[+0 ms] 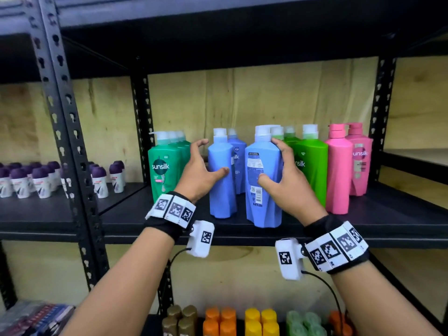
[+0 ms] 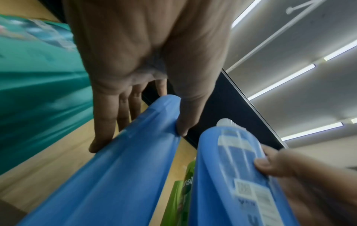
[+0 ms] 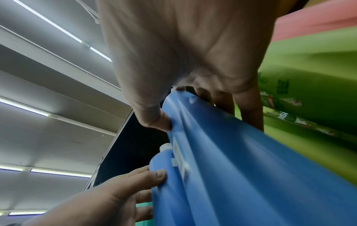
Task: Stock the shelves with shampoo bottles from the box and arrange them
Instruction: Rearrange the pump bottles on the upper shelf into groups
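Two blue shampoo bottles stand upright near the front edge of the black shelf [image 1: 135,218]. My left hand [image 1: 214,156] holds the left blue bottle [image 1: 221,190], thumb on its front and fingers at its left side; the left wrist view shows the left hand [image 2: 138,137] pinching that bottle [image 2: 115,175]. My right hand [image 1: 268,160] grips the right blue bottle [image 1: 263,202], whose back label faces me. In the right wrist view the right hand [image 3: 207,119] has its thumb and fingers round this bottle [image 3: 251,168]. No box is in view.
A third blue bottle [image 1: 240,161] stands behind. Teal bottles [image 1: 166,166] line the left, lime green bottles [image 1: 311,166] and pink bottles [image 1: 339,170] the right. Purple-capped roll-ons [image 1: 43,180] fill the neighbouring shelf beyond a steel post [image 1: 65,117]. Orange and yellow bottles [image 1: 260,321] stand below.
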